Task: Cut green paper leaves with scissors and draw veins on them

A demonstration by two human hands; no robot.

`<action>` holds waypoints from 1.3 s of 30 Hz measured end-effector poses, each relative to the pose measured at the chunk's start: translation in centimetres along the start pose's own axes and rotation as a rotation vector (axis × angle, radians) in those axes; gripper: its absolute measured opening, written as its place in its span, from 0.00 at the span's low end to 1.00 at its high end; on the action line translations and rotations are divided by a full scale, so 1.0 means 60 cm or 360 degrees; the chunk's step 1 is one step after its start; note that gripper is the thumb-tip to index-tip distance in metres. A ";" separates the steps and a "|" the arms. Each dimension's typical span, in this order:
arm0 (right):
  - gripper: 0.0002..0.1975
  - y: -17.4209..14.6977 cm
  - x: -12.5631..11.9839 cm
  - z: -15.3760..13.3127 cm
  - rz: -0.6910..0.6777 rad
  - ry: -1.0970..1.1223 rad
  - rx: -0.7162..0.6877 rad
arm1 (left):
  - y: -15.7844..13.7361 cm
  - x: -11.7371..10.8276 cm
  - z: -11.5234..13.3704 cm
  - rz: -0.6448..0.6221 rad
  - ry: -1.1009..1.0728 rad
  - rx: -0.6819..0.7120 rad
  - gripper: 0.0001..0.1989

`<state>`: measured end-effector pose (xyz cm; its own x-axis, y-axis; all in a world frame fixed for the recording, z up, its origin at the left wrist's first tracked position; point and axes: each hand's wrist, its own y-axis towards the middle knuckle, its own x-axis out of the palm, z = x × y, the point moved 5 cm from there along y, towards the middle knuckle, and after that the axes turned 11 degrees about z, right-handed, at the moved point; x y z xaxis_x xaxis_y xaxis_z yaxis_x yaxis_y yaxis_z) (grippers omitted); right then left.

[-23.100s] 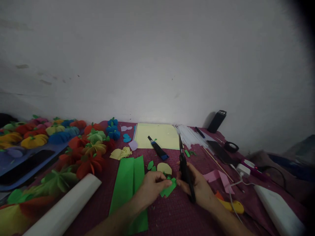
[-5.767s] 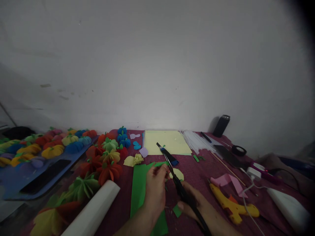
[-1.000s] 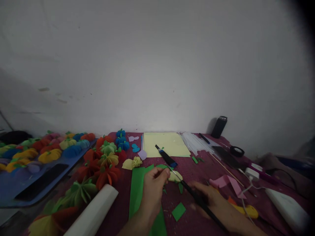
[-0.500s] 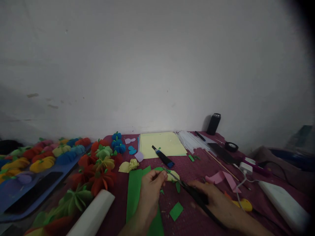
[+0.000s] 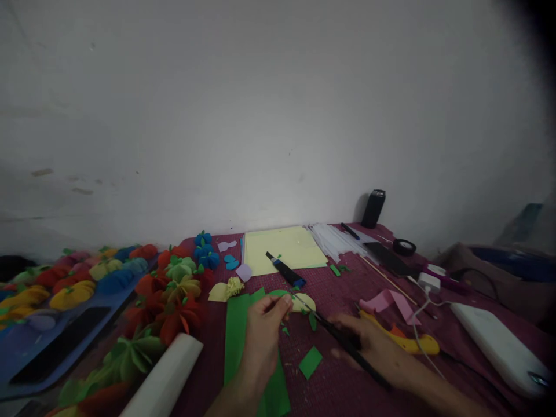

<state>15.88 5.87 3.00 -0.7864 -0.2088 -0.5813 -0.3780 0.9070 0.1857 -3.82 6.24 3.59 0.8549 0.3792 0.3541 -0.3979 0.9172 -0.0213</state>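
Thumb and fingertips pinched together, my left hand [image 5: 266,324] sits over long green sheets [image 5: 237,324]. Whatever is in the pinch is too small to make out. My right hand [image 5: 373,344] grips black-handled scissors [image 5: 336,333], their thin metal blades pointing at my left fingertips. Under the blades lies a pale yellow rounded piece [image 5: 304,302], with a small green leaf shape [image 5: 313,321] near it. A green rectangle [image 5: 310,362] rests on the maroon cloth between my hands. Beyond them, a black and blue utility knife [image 5: 286,272] lies partly on pale yellow sheets [image 5: 278,243].
Colourful pumpkin-like felt pieces [image 5: 180,301] crowd the left side, beside a white roll [image 5: 165,376]. White strips [image 5: 334,240], a black can [image 5: 373,208], black tape [image 5: 403,247], pink strip [image 5: 391,304], yellow glue gun [image 5: 408,343] and white power bank [image 5: 495,341] are on the right.
The view has shifted slightly. My right hand and the scissors have moved a little down and left, uncovering more of the yellow glue gun. My left hand keeps its pinch.
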 end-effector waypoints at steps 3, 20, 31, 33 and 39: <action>0.17 -0.006 0.005 0.001 -0.0070 0.0248 0.0106 | 0.000 0.001 -0.004 0.0028 -0.0110 -0.0110 0.12; 0.22 0.080 0.020 -0.029 0.0433 0.0916 0.0064 | -0.016 0.015 -0.039 -0.0084 0.0018 -0.0308 0.15; 0.20 0.071 0.043 -0.011 0.0381 0.1022 0.0148 | -0.023 0.018 -0.065 -0.0154 0.0202 -0.0283 0.14; 0.21 0.072 0.045 -0.009 0.0373 0.1059 0.0149 | -0.024 0.018 -0.062 -0.0148 0.0186 -0.0286 0.13; 0.19 0.071 0.034 -0.010 0.0402 0.1069 0.0090 | -0.019 0.011 -0.037 -0.0070 0.0117 -0.0136 0.18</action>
<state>12.39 9.11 3.06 -0.9840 -0.1537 0.0903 -0.1334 0.9710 0.1986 -2.09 5.70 1.78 0.8942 0.3433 0.2873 -0.3323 0.9391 -0.0878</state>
